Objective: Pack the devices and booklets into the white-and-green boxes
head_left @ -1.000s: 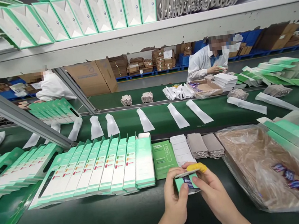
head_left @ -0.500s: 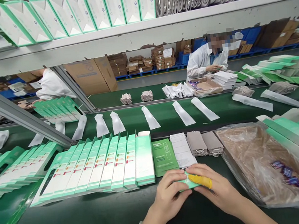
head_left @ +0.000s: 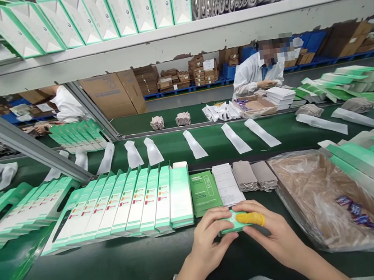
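Observation:
Between both hands is a small green-and-white box (head_left: 233, 223), its end turned toward me and its length mostly hidden by the fingers. My left hand (head_left: 209, 235) grips its left side, fingers on top and thumb below. On the other side my right hand (head_left: 269, 227) holds it too, with a yellow finger cot (head_left: 250, 218) on one finger lying across the top. Just beyond the hands lie a green booklet (head_left: 204, 194), a white printed leaflet (head_left: 227, 185) and two stacks of grey pouches (head_left: 245, 176).
A row of green-and-white cartons (head_left: 127, 206) stands at the left. At the right a plastic-lined cardboard tray (head_left: 291, 181) holds purple packets (head_left: 354, 210). White sleeves (head_left: 194, 144) lie on the belt behind. Overhead runs a loaded shelf (head_left: 168, 47); a co-worker (head_left: 257, 77) sits opposite.
The white sleeves on the belt have shifted to the right. Both hands still hold the box, which is tilted slightly and shows more of its near side.

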### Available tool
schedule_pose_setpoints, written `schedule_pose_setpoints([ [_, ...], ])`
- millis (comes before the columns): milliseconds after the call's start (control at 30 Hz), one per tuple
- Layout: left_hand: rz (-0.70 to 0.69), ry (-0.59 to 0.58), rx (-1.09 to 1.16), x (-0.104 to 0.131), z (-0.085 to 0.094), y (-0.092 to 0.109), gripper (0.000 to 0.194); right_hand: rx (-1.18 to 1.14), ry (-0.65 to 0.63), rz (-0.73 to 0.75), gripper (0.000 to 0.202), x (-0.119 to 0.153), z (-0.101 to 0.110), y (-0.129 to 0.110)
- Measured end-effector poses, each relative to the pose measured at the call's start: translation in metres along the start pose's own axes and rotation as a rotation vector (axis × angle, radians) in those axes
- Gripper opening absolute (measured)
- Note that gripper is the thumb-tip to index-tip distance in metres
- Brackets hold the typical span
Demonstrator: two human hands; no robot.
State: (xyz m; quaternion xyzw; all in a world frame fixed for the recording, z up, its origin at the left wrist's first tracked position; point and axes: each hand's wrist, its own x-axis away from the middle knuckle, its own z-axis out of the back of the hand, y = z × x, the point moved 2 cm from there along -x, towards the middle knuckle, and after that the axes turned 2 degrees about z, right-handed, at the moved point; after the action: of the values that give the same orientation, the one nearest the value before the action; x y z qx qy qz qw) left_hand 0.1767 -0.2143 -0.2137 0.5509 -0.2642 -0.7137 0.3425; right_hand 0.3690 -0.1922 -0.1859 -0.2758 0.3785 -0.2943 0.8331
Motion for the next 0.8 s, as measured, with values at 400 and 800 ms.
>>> schedule_pose_setpoints([
  [400,-0.211,0.072,-0.121,0.005,-0.004,-0.002,0.018,0.128,-0.096,0.16,0.038,0.004,-0.001,0.003],
  [800,-0.299,0.07,-0.265,0.03,0.003,-0.02,0.046,0.132,-0.02,0.145,0.033,-0.046,0.036,0.017],
])
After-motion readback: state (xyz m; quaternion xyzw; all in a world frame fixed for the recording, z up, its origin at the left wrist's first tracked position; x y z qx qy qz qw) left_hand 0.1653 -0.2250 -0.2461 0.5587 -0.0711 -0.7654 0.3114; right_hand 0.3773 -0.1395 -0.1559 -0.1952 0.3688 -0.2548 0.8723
